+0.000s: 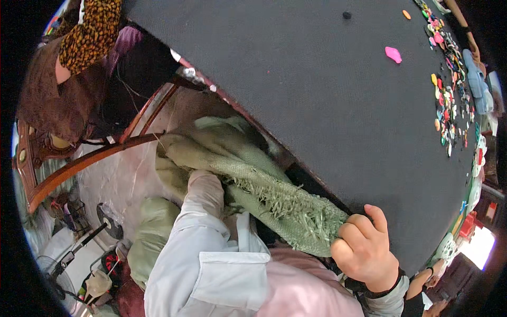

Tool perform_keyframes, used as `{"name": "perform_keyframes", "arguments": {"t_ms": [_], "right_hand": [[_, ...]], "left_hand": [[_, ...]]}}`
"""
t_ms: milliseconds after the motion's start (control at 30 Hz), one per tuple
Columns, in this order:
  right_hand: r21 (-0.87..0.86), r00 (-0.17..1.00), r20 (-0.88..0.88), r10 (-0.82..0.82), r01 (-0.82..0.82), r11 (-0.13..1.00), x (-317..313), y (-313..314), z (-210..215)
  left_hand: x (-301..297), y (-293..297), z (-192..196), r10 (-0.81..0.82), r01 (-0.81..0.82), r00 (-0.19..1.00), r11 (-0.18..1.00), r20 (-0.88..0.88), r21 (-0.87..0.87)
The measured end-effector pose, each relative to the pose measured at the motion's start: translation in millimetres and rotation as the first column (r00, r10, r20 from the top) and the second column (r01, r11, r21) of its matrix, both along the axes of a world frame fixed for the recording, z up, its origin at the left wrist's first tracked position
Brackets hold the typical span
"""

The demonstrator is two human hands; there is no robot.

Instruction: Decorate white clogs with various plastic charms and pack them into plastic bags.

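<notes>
A green woven sack (240, 158) with a frayed mouth hangs beside the table's edge, over my lap. My right hand (367, 251) is closed on the right end of its rim, the little finger sticking out. From below, my left arm (203, 195) in a pale sleeve reaches into the sack's mouth. My left hand is hidden inside, so its fingers and anything in them do not show.
The dark tabletop (317, 105) bears a pink piece (393, 54), an orange piece (406, 15) and many small colourful pieces (449, 100) along its far right side. A wooden chair (90, 164), a patterned sleeve (92, 34) and another green sack (150, 227) are at left.
</notes>
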State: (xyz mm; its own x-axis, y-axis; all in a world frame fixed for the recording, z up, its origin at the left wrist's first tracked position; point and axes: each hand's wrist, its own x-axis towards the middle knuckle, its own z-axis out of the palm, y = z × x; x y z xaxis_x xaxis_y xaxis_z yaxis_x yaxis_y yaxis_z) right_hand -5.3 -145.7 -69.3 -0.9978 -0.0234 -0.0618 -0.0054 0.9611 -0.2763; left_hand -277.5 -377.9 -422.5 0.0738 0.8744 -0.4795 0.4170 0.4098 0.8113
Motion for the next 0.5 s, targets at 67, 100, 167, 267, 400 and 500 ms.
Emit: {"name": "perform_keyframes", "arguments": {"t_ms": [67, 100, 167, 267, 400, 500], "right_hand": [[0.008, 1.000, 0.005, -0.010, 0.010, 1.000, -3, 1, 0], [-0.004, 1.000, 0.011, -0.001, 0.001, 1.000, -4, 0, 0], [0.012, 0.999, -0.048, -0.007, 0.007, 1.000, -3, 0, -5], [-0.002, 0.994, -0.108, 0.004, -0.004, 1.000, -3, 0, -8], [-0.015, 0.994, -0.110, 0.017, -0.018, 1.000, 1, 4, -9], [-0.003, 0.988, -0.150, 0.031, -0.032, 0.999, 1, 3, -14]], "left_hand": [[7, 11, 6, 0.006, -0.005, 1.000, 0.999, -0.027, 0.054], [2, 6, 11, 0.020, -0.017, 0.999, 0.997, -0.043, 0.072], [-1, 11, 17, 0.036, -0.027, 0.997, 0.992, -0.070, 0.124], [-18, 8, 27, 0.082, -0.059, 0.989, 0.981, -0.119, 0.187], [-12, -61, 48, 0.134, -0.077, 0.971, 0.959, -0.197, 0.272], [4, -8, 162, -0.206, -0.005, 0.873, 0.903, -0.442, -0.430]]}}
